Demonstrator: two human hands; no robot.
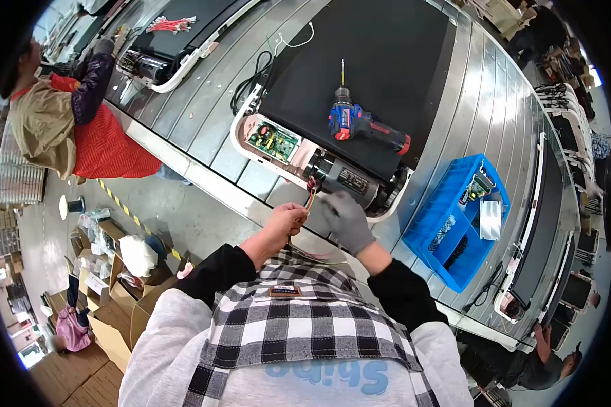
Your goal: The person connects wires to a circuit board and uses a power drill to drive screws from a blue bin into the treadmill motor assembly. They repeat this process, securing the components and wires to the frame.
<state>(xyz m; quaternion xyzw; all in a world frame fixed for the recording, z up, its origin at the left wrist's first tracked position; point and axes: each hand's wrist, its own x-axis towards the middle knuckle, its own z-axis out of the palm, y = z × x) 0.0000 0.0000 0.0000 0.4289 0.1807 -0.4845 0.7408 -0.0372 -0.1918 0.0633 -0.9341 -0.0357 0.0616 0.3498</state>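
Blue bin (424, 258): circuit board (478, 188), small hardware (443, 232). Wires (311, 198): long axis motor (349, 182) to apron (305, 325); left hand (286, 221): pinching; right hand (349, 222): grasp unclear.

Factory assembly floor, as I view it from afar: metal conveyor (495, 102), opened machine (349, 180), power drill (346, 120), parts bin (428, 258), cardboard cartons (112, 330).

Bare left hand (289, 217) pinches thin wires (311, 198); gray-gloved right hand (350, 221) just beside. From left hand: green circuit board (273, 141) at 12 o'clock, cordless drill (349, 121) at 1, cylindrical motor (352, 182) at 2, blue divided parts bin (421, 247) at 3.
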